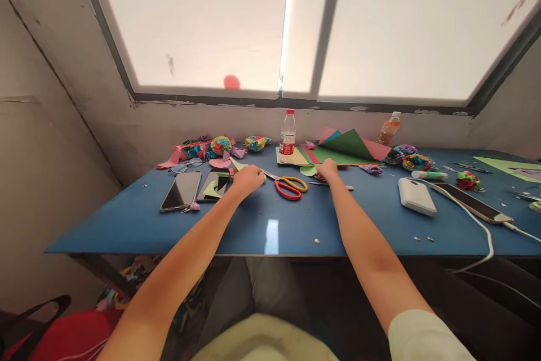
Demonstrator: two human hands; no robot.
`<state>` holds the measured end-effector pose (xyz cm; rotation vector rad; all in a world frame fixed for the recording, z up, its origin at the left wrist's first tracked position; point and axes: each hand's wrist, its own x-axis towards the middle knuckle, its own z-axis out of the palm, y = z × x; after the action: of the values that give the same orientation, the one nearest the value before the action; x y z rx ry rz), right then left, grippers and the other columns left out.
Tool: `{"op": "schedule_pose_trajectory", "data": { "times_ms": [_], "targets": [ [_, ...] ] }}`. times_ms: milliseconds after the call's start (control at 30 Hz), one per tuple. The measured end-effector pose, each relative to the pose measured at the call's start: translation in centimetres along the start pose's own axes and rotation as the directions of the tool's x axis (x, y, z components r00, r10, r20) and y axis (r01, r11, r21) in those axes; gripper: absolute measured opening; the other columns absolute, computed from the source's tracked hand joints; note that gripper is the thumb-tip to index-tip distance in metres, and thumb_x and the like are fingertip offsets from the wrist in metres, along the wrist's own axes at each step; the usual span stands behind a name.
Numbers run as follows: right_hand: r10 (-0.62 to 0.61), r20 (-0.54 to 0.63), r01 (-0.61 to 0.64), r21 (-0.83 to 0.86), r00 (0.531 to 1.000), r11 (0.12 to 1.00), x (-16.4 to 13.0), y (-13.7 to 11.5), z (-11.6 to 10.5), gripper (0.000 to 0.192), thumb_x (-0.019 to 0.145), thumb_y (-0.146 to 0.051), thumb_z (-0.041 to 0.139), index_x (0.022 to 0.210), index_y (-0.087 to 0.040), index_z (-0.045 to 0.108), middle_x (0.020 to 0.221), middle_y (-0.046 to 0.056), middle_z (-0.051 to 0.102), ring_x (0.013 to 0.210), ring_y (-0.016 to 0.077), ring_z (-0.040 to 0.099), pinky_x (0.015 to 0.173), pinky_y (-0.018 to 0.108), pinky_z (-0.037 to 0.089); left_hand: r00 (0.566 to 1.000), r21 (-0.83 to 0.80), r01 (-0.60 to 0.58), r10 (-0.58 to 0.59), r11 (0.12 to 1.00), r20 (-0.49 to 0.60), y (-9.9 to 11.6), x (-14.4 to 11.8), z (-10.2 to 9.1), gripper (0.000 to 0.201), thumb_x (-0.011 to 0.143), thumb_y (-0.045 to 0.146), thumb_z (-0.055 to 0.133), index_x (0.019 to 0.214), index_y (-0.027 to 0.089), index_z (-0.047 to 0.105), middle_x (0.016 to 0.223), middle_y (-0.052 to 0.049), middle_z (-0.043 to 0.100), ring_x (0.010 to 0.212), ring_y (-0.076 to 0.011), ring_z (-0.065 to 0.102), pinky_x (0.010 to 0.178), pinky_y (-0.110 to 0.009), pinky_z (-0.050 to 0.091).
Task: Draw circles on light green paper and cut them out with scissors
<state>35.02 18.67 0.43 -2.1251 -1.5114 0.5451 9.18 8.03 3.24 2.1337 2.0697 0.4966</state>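
My left hand [248, 179] is closed around pale green paper [236, 163], a tip of which sticks out past the fingers. Between my hands lie scissors with one red and one yellow handle [291, 186]. Over a slim metal tool [347, 187] on the table, my right hand [327, 170] has its fingers curled down; what they grip is hidden. A light green paper round [307, 170] lies just left of that hand. Left of my left hand, a dark phone [214, 185] has green paper scraps on it.
Another phone [181, 191] and glasses [180, 168] lie left. Behind are paper flowers [221, 145], a water bottle [288, 138], stacked coloured paper [349, 150] and an orange drink bottle [389, 129]. A white power bank [416, 196], glue stick [429, 175] and cabled phone [471, 201] sit right.
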Motion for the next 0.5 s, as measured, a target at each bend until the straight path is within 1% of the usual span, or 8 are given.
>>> {"op": "schedule_pose_trajectory", "data": {
  "times_ms": [100,200,267,300,400,500],
  "targets": [
    [0.005,-0.008,-0.005,-0.023,1.000,1.000,-0.5,-0.3,0.4,0.019,0.081,-0.017,0.056,0.091,-0.005,0.066,0.069,0.013,0.066,0.069,0.0192,0.066,0.063,0.024,0.049,1.000,-0.011,-0.005,0.005,1.000,-0.005,0.0,0.0,0.0,0.030,0.080,0.031,0.041,0.066,0.016,0.063,0.077,-0.013,0.066,0.076,-0.0253,0.060,0.057,-0.029,0.038],
    [0.007,-0.039,-0.011,-0.090,0.999,0.996,-0.9,-1.1,0.6,0.028,0.078,-0.021,0.060,0.103,-0.008,0.064,0.087,0.017,0.067,0.088,0.0243,0.065,0.073,0.030,0.050,1.000,-0.031,-0.010,0.009,0.999,-0.020,0.1,0.0,0.0,0.028,0.079,0.030,0.044,0.063,0.016,0.061,0.074,-0.012,0.065,0.073,-0.0238,0.059,0.056,-0.028,0.036],
    [0.009,-0.055,-0.016,-0.134,0.998,0.991,-1.2,-1.5,0.7,0.036,0.078,-0.021,0.060,0.112,-0.009,0.060,0.102,0.020,0.064,0.102,0.0267,0.061,0.078,0.032,0.049,0.999,-0.049,-0.017,0.015,0.999,-0.039,0.0,-0.1,-0.1,0.028,0.079,0.030,0.044,0.059,0.017,0.058,0.070,-0.010,0.063,0.070,-0.0221,0.058,0.055,-0.027,0.034],
    [0.009,-0.056,-0.017,-0.151,0.998,0.988,-1.2,-1.6,0.8,0.038,0.079,-0.021,0.059,0.115,-0.009,0.059,0.107,0.021,0.062,0.106,0.0271,0.059,0.080,0.033,0.048,0.998,-0.058,-0.023,0.021,0.998,-0.051,0.0,-0.1,-0.1,0.028,0.079,0.029,0.044,0.058,0.017,0.056,0.067,-0.010,0.062,0.067,-0.0211,0.057,0.054,-0.027,0.032],
    [0.000,-0.059,-0.011,-0.188,0.998,0.982,-1.6,-2.0,1.2,0.038,0.083,-0.020,0.054,0.119,-0.009,0.056,0.115,0.022,0.058,0.110,0.0271,0.056,0.083,0.034,0.047,0.994,-0.089,-0.068,0.060,0.994,-0.094,-0.1,-0.2,-0.3,0.031,0.081,0.029,0.041,0.053,0.018,0.050,0.060,-0.007,0.056,0.058,-0.0179,0.051,0.050,-0.027,0.027],
    [-0.040,-0.063,0.024,-0.226,0.997,0.974,-2.2,-2.6,1.7,0.037,0.088,-0.024,0.047,0.120,-0.009,0.056,0.119,0.021,0.057,0.112,0.0275,0.054,0.086,0.036,0.046,0.982,-0.124,-0.141,0.124,0.982,-0.139,-0.1,-0.2,-0.5,0.032,0.083,0.030,0.039,0.054,0.018,0.047,0.056,-0.004,0.052,0.053,-0.0150,0.046,0.050,-0.028,0.024]
  ]
}}
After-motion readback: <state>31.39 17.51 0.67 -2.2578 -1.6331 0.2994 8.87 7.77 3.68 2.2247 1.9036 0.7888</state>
